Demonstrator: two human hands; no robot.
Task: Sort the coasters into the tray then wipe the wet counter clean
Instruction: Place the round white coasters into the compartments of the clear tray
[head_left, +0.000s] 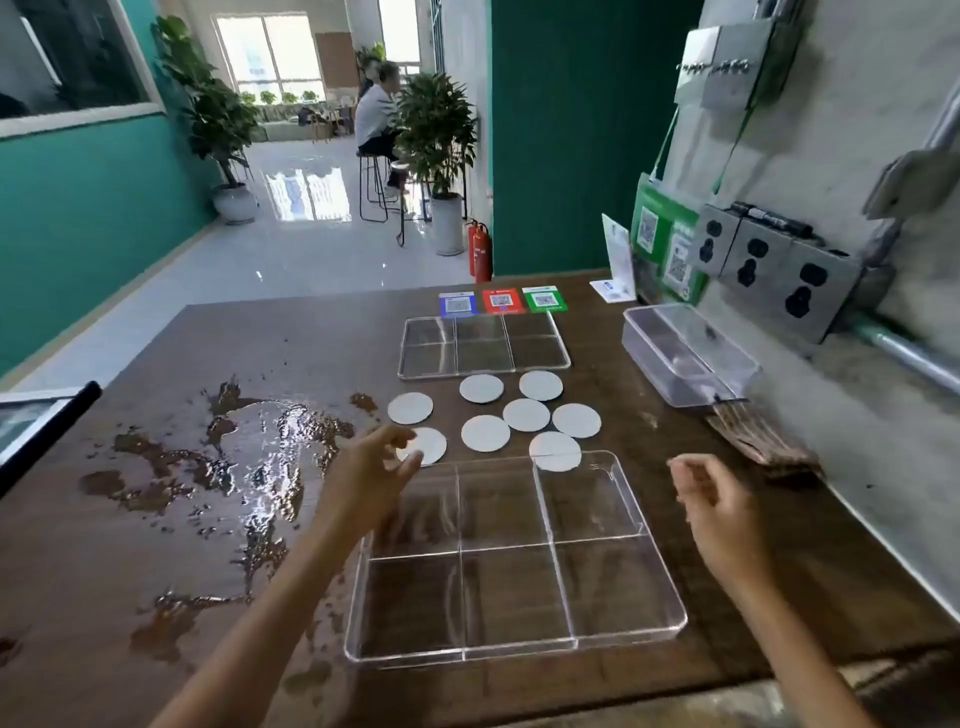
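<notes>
A wooden counter (649, 364) is seen from above. At the left, a broad puddle (260, 457) of water spreads across the wood, not yet wiped. Just right of it, the left hand (382, 465) reaches forward, thumb and fingers loosely curled over the nearest coaster (431, 445); whether it has already pinched the edge cannot be told. Seven more round white coasters (525, 414) lie flat in a loose cluster beyond, one (555, 451) overlapping the far rim of the near clear tray (623, 642), whose six compartments hold nothing. A second clear divided tray (415, 371) sits farther back. At the right, the right hand (714, 501) hovers with fingers relaxed and half curled, holding nothing. The coasters look thin, light and stiff; lying flat, they are probably best slid or lifted by the rim with fingertips.
</notes>
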